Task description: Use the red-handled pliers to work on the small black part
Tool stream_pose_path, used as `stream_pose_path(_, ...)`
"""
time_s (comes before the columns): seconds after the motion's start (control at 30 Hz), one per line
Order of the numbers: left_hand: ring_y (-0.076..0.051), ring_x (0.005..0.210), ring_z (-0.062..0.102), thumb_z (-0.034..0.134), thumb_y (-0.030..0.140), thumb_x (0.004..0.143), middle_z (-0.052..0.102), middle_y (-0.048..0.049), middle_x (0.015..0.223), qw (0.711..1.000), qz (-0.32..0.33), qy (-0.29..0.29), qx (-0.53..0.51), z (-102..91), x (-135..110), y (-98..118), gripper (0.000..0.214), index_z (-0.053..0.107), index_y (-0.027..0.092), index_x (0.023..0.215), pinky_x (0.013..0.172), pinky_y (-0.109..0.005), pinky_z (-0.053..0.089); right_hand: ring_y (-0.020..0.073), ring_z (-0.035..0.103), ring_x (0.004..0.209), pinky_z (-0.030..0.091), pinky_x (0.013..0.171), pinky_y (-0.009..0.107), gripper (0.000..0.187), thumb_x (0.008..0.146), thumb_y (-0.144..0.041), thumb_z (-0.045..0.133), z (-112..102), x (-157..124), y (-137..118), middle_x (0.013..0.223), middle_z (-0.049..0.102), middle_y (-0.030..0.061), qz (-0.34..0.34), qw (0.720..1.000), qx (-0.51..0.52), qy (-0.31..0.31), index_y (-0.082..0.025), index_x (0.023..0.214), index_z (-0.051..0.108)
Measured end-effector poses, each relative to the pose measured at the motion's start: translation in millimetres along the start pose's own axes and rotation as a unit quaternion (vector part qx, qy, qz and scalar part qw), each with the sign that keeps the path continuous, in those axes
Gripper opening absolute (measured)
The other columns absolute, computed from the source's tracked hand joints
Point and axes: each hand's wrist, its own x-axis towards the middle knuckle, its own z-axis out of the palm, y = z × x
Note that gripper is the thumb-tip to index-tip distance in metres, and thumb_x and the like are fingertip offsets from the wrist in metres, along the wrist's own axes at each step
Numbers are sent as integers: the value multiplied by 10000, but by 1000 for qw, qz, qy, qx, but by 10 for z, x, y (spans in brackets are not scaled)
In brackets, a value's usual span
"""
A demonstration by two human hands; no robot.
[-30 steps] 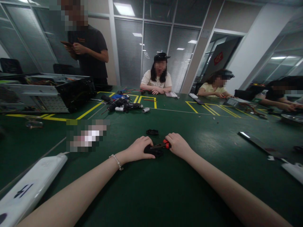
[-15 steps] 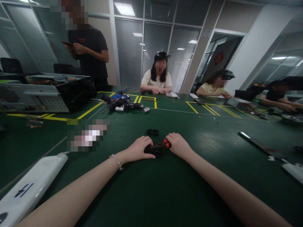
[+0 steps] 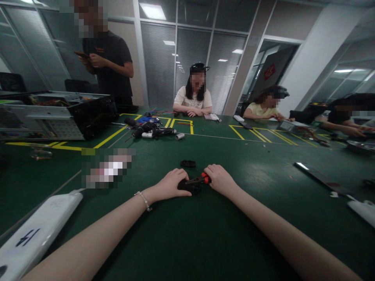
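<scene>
Both my hands rest on the green table [image 3: 205,234] in front of me. My left hand [image 3: 170,184] is curled over a small black part [image 3: 190,187] and presses it to the tabletop. My right hand [image 3: 219,179] is closed round the red handles of a pair of pliers [image 3: 200,179], whose dark jaws point left onto the black part. A second small black piece [image 3: 188,163] lies on the table just beyond my hands, untouched.
An open computer case [image 3: 58,115] stands at the left. A pile of tools and cables [image 3: 152,128] lies mid-table inside yellow tape lines. A white device [image 3: 35,234] sits near left, a dark strip [image 3: 319,177] at right. One person stands; three sit at the far side.
</scene>
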Motion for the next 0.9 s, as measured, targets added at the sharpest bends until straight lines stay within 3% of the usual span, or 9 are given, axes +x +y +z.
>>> stream_pose_path(0.9,-199,853,447,586,520,687,499,-22,944,1000,1,8,-8,14,4,-13,390,473,194,867,697,-287,359,195,478,802,350,728,298,243,649,-91,511,13,5,-11,891,557,83,6,1000,-12,7,-133,886,541)
